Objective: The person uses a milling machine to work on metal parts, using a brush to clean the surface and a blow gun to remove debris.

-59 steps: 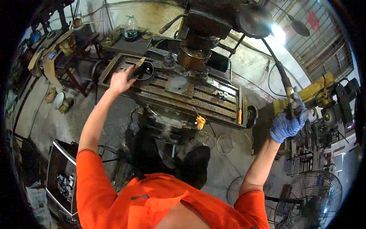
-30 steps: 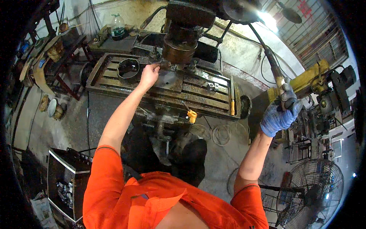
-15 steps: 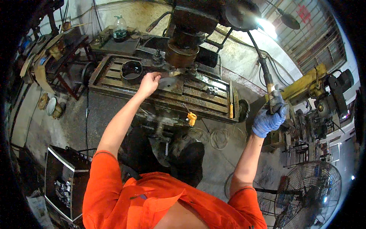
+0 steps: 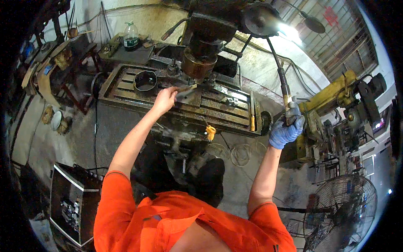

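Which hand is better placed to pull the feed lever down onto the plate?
Right. The gloved right hand already grips the lever; the bare left hand is holding the metal plate under the spindle.

Fingers of left hand (image 4: 164, 100) curled out of sight around flat metal piece (image 4: 186, 93) under spindle (image 4: 198, 65); grip itself not shown. Lever (image 4: 280, 80) right of spindle swallowed at its lower end by gloved right hand (image 4: 286, 125). Spindle's top cut off by upper edge. Small parts on bench (image 4: 218, 107) right of spindle too tiny to identify. Fan (image 4: 339, 212) far below-right of spindle clipped by dark rim.
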Tool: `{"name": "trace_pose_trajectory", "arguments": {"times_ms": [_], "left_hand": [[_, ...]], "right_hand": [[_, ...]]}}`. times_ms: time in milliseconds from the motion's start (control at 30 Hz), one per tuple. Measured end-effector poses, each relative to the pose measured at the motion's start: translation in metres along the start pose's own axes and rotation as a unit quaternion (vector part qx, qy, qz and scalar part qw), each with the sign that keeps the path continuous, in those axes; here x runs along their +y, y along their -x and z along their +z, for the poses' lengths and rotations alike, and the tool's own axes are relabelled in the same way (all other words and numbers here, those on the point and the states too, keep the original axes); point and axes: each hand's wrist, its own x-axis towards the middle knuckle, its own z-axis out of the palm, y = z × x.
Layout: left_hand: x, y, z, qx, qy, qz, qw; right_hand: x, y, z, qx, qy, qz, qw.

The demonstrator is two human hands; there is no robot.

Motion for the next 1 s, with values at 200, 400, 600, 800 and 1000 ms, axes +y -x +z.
{"name": "trace_pose_trajectory", "arguments": {"times_ms": [200,400,600,800,1000], "left_hand": [[-0.007,-0.004,0.001,-0.006,0.022,0.043,0.999],[-0.005,-0.007,0.001,-0.029,0.04,0.04,0.998],[0.004,-0.009,0.006,-0.033,0.035,0.01,0.999],[0.0,-0.015,0.013,-0.042,0.081,-0.017,0.996],[-0.002,-0.021,0.018,-0.017,0.084,0.013,0.996]], "right_hand": [[-0.009,-0.016,-0.007,-0.01,0.211,-0.071,0.975],[-0.018,-0.023,-0.002,0.02,0.058,0.013,0.998],[-0.022,-0.04,0.003,0.007,-0.013,-0.009,1.0],[-0.017,-0.057,-0.001,0.077,0.082,-0.049,0.992],[-0.006,-0.095,-0.025,0.027,0.109,-0.079,0.991]]}}
